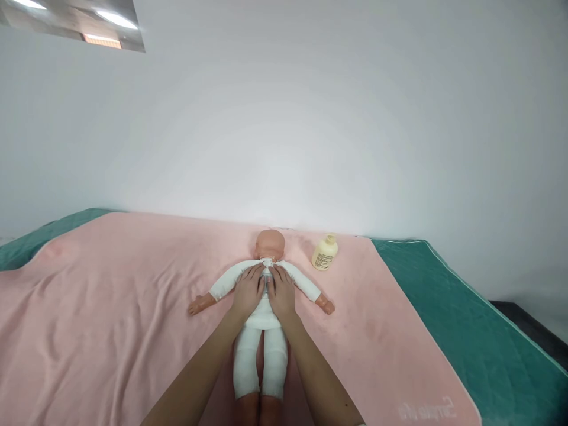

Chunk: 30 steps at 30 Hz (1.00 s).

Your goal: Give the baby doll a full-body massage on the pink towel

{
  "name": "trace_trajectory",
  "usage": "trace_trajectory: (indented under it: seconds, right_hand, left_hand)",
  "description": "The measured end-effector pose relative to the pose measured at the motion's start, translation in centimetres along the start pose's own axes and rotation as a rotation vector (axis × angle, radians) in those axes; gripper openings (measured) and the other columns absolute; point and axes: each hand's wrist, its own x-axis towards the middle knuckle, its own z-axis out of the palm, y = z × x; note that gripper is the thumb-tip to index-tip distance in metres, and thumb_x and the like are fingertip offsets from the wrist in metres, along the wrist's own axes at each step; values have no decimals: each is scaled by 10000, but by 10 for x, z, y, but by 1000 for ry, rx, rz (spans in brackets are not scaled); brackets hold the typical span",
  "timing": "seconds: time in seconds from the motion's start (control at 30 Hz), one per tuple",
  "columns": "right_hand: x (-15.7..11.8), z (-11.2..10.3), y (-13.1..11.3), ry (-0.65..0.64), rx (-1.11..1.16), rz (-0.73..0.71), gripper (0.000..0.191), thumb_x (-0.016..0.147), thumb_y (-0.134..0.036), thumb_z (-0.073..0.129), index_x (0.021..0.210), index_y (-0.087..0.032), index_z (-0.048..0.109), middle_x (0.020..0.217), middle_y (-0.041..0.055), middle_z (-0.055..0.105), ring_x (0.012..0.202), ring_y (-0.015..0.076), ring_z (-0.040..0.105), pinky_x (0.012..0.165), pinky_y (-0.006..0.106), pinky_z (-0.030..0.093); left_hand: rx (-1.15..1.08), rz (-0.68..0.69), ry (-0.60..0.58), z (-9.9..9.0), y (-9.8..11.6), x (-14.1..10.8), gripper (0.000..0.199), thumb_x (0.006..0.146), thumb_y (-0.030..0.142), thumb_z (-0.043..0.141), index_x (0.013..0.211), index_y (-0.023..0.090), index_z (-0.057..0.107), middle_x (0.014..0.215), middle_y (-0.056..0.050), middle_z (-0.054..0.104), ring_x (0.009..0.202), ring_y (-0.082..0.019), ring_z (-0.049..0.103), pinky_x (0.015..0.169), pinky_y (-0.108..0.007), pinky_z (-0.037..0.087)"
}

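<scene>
Left edge: teal mattress (26, 242) shows from under a pink blanket (110, 307) spread wide, wrinkled on its near left part. Centre: baby doll (261, 316) lies face up on the blanket, head toward the wall, arms out to both sides, dressed in a white onesie, bare lower legs toward the camera. Left hand (247, 291) lies flat on the doll's chest, fingers spread and extended, palm down, gripping nothing. Right hand (281, 290) just beside it, same flat open pose, fingertips near the collar; the thumbs nearly touch over the midline. Step looks like pressing or stroking the chest with both palms. Next move likely calls for light, even pressure, hands gliding symmetrically so the doll doesn't shift. Right of the doll's head: pale yellow lotion bottle (325, 252), cap on, untouched, well apart from the hands.
</scene>
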Motion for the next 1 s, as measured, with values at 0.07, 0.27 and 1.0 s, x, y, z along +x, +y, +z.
trace_trajectory:
  seconds: [0.07,0.27,1.0]
  right_hand:
    - [1,1,-1,-5,0,13,358,953,-272,380,1258,-204,554,1296,93,564,1233,253,463,1048,460,355]
    - [3,0,-2,-12,14,25,341,950,-264,385,1225,-191,574,1272,103,579,1205,252,487,1031,461,375]
    - [-86,-66,-8,-143,251,-387,357,886,-150,448,1197,-272,574,1161,54,632,1103,228,543,943,447,447]
  left_hand:
    - [-4,-6,-9,0,0,1,367,915,267,381,1225,182,557,1240,-98,626,1166,-254,542,996,-461,419]
    - [-41,-15,-35,1,-3,4,347,922,278,385,1191,178,581,1201,-95,647,1149,-248,554,1000,-466,426]
    - [-261,239,-50,-50,5,-90,309,879,142,458,1105,262,631,1142,-40,676,1139,-210,555,964,-419,468]
